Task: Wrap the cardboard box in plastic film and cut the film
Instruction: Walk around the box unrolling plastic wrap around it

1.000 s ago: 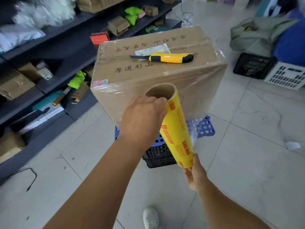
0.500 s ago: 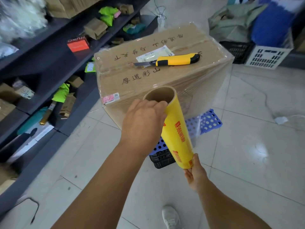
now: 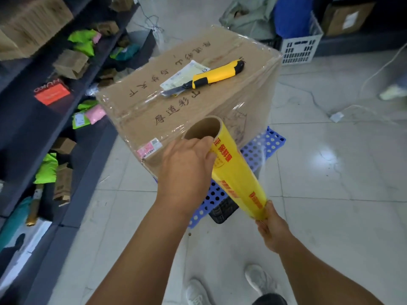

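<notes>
Compared with a second ago, the film roll (image 3: pixel 231 170), gripped at top by the left hand (image 3: pixel 187 166) and at bottom by the right hand (image 3: pixel 272 225), is carried round the half-wrapped box (image 3: pixel 198 102) on the blue crate (image 3: pixel 262 148), so wrapping's ongoing, knife (image 3: pixel 211 79) untouched.

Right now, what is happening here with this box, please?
A person is wrapping a cardboard box in plastic film. The left hand grips the upper end of the yellow film roll and the right hand holds its lower end. Film already covers the box sides. The box stands on a blue perforated crate. A yellow utility knife, blade out, lies on top of the box, untouched.
</notes>
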Available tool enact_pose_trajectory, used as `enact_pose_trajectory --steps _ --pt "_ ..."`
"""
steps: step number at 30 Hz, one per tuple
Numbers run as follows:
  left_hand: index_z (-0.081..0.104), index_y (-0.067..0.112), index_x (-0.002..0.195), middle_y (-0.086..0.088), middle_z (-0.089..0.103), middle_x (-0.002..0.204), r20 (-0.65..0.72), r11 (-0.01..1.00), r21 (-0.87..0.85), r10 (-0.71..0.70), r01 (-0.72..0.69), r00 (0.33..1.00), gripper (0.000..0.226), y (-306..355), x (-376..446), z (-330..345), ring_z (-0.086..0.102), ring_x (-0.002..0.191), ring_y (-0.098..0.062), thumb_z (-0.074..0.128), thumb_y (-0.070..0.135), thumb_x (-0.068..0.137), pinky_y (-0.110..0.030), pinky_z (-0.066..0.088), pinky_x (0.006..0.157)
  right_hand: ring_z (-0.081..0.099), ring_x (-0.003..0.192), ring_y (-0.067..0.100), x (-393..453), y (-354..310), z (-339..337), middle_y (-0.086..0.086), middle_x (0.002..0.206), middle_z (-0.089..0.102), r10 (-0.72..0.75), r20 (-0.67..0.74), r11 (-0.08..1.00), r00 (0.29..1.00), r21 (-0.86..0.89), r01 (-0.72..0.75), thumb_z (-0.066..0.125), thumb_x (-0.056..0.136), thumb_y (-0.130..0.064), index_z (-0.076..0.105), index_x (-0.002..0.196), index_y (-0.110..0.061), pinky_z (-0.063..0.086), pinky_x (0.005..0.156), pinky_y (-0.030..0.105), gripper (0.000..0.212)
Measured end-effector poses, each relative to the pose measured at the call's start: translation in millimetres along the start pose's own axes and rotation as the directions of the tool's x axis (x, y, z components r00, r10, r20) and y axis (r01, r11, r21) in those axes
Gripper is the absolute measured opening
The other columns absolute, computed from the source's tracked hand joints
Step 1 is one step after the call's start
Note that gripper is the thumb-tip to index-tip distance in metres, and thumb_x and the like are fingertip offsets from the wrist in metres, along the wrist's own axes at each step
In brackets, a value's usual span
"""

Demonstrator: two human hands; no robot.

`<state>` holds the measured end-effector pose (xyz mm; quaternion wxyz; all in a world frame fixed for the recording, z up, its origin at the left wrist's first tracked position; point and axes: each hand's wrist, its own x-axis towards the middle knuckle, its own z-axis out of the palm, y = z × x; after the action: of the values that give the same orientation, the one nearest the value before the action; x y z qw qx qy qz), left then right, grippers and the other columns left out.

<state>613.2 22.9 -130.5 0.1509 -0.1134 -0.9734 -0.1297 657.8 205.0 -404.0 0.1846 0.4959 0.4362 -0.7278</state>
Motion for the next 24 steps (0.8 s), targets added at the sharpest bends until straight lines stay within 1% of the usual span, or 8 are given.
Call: enact_pose_trajectory --steps 3,5,7,9,12,15,18,24 --pt "0.066 0.01 0.088 -0.004 0.063 0.069 -0.027 0.997 -0.021 0.079 -0.079 0.997 0.011 -13 -4 -6 0.054 0.066 -0.026 0.061 0.017 0.082 -0.033 0.04 0.068 0.056 0.1 0.019 -11 20 5 0.013 0.134 0.054 -0.021 0.008 0.998 1.0 0.063 0.02 0.05 0.09 -0.053 0.042 0.14 -0.009 0.045 0.082 0.026 0.067" --pt "0.065 0.009 0.086 -0.003 0.059 0.064 -0.053 0.991 -0.018 0.132 -0.133 0.99 0.01 -19 -7 -11 0.054 0.063 -0.026 0.062 0.016 0.08 -0.03 0.032 0.065 0.055 0.104 0.02 -20 31 11 0.012 0.141 0.05 -0.03 0.013 0.996 0.999 0.086 0.029 0.05 0.091 -0.051 0.039 0.143 -0.01 0.041 0.091 0.028 0.067" --pt "0.063 0.011 0.084 -0.002 0.054 0.062 -0.039 0.986 0.009 0.168 -0.167 0.985 0.006 -24 -11 -16 0.053 0.063 -0.026 0.065 0.015 0.08 -0.029 0.023 0.062 0.052 0.119 0.023 -28 41 18 0.01 0.144 0.046 -0.036 0.006 0.994 0.999 0.101 0.035 0.048 0.093 -0.05 0.037 0.145 -0.012 0.039 0.096 0.029 0.066" --pt "0.064 0.01 0.087 -0.003 0.057 0.064 -0.04 0.982 0.019 0.187 -0.187 0.981 0.008 -30 -15 -20 0.053 0.064 -0.027 0.066 0.014 0.08 -0.031 0.027 0.063 0.048 0.128 0.025 -34 50 24 0.008 0.146 0.045 -0.036 -0.003 0.994 0.999 0.107 0.037 0.049 0.093 -0.049 0.036 0.145 -0.013 0.038 0.098 0.029 0.064" --pt "0.065 0.008 0.097 -0.008 0.063 0.074 -0.015 0.983 -0.024 0.179 -0.18 0.984 0.016 -33 -23 -28 0.054 0.072 -0.029 0.064 0.014 0.083 -0.035 0.04 0.069 0.049 0.126 0.025 -41 63 28 0.008 0.146 0.044 -0.037 0.007 0.993 0.999 0.109 0.036 0.051 0.092 -0.05 0.035 0.145 -0.012 0.039 0.098 0.03 0.067" --pt "0.063 0.011 0.102 -0.006 0.063 0.081 0.01 0.988 0.006 0.156 -0.156 0.988 0.017 -38 -33 -31 0.052 0.078 -0.027 0.058 0.019 0.088 -0.035 0.035 0.074 0.052 0.119 0.023 -44 77 29 0.01 0.143 0.047 -0.029 0.025 0.993 0.999 0.112 0.026 0.052 0.09 -0.052 0.037 0.145 -0.012 0.039 0.097 0.029 0.07" --pt "0.063 0.01 0.097 -0.008 0.063 0.076 -0.014 0.985 0.045 0.17 -0.169 0.985 0.014 -42 -45 -32 0.054 0.074 -0.029 0.059 0.018 0.087 -0.037 0.038 0.078 0.049 0.127 0.024 -48 88 29 0.009 0.144 0.046 -0.032 0.055 0.996 0.998 0.09 0.026 0.052 0.09 -0.053 0.037 0.144 -0.012 0.037 0.103 0.03 0.069" --pt "0.064 0.007 0.088 -0.009 0.062 0.066 -0.062 0.979 0.082 0.191 -0.186 0.98 0.009 -47 -67 -40 0.053 0.062 -0.029 0.062 0.014 0.081 -0.034 0.032 0.067 0.042 0.134 0.025 -59 111 25 0.008 0.151 0.038 -0.031 0.089 0.996 0.996 0.088 0.024 0.05 0.09 -0.054 0.03 0.148 -0.014 0.032 0.109 0.032 0.074"
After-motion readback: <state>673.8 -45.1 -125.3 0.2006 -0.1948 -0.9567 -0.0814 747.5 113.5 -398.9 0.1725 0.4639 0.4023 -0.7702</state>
